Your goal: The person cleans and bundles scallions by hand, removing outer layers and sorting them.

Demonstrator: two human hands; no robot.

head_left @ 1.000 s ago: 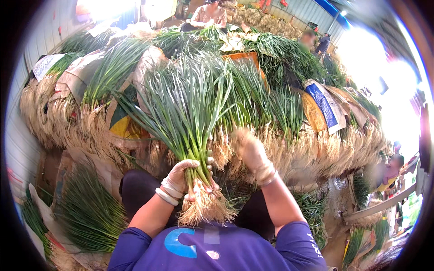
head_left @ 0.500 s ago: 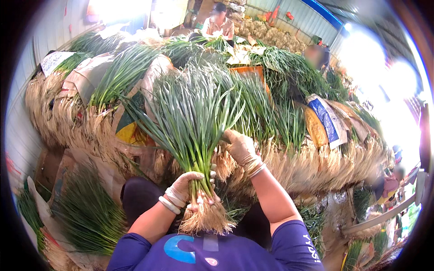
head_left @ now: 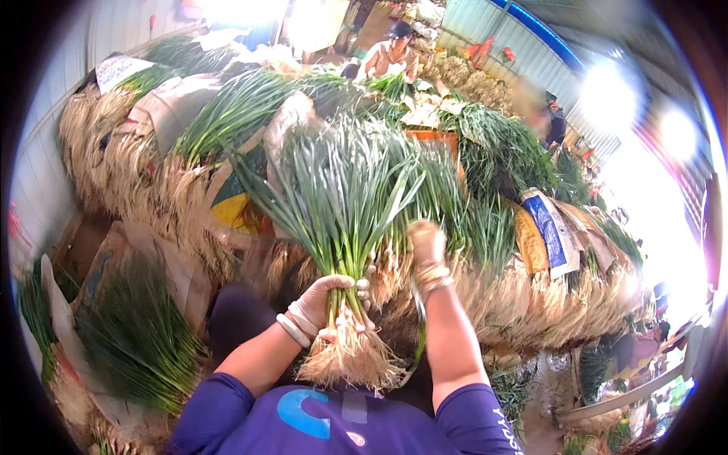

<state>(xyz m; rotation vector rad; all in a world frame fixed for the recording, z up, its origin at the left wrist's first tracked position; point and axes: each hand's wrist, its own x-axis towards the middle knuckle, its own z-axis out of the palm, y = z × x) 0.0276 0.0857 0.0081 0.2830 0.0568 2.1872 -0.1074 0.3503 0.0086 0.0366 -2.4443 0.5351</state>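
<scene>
My gloved left hand (head_left: 322, 299) is wrapped round the lower stems of a big bunch of green garlic (head_left: 345, 205), held upright in front of my chest. Its flat dark leaves fan out at the top, while small white bulbs and tan roots (head_left: 353, 360) hang beneath my fingers. Just right of the bunch, my gloved right hand (head_left: 428, 246) is closed and slightly blurred. A thin pale and green stalk (head_left: 421, 341) hangs below it, seemingly pinched in the fingers, whose tips are hidden.
Beyond the bunch stretches a long heap of similar greens (head_left: 508, 152), roots facing me. Sacks (head_left: 550, 231) cover parts of it. More greens (head_left: 140, 334) lie at my lower left. A person (head_left: 390, 57) sits behind the heap; a curved rail (head_left: 622, 394) stands at right.
My right hand has drawn away from the leaves, slightly right and toward me, and its fingers have closed with a stalk now dangling. The left hand still grips the bunch; the view has tilted.
</scene>
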